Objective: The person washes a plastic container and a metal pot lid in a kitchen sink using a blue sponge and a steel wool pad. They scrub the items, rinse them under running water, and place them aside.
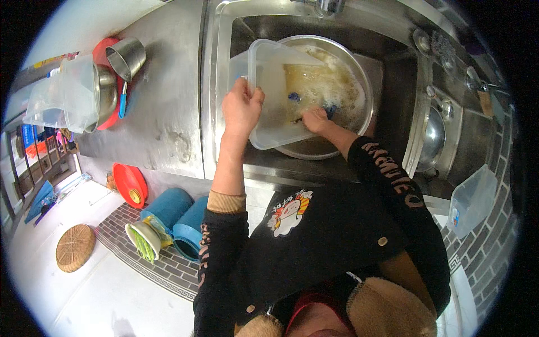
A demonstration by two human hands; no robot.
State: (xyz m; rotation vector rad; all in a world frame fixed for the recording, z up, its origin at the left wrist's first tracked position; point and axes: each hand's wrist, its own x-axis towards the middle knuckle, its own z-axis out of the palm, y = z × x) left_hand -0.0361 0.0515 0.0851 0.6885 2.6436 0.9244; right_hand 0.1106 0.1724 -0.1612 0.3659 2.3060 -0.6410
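My left hand point(242, 106) grips the rim of a translucent plastic tub point(269, 126), thumb on the near face. The tub is tilted over a round stainless steel basin point(367, 118) of cloudy, foamy water point(341, 80). My right hand point(316, 119) is low inside the tub's opening, at the water, its fingers bent. Close to its fingers is something dark blue point(331, 111), and a second dark blue spot point(294, 97) shows to the left. Whether the right hand holds anything is unclear. The basin stands in a stainless steel sink point(393, 113).
Above the basin is a faucet point(330, 6). On the left counter point(172, 88) are a steel saucepan point(130, 54) and translucent containers point(80, 92). Blue barrels point(168, 208) and a bucket with green vegetables point(145, 240) stand below. A wok point(433, 137) lies at right.
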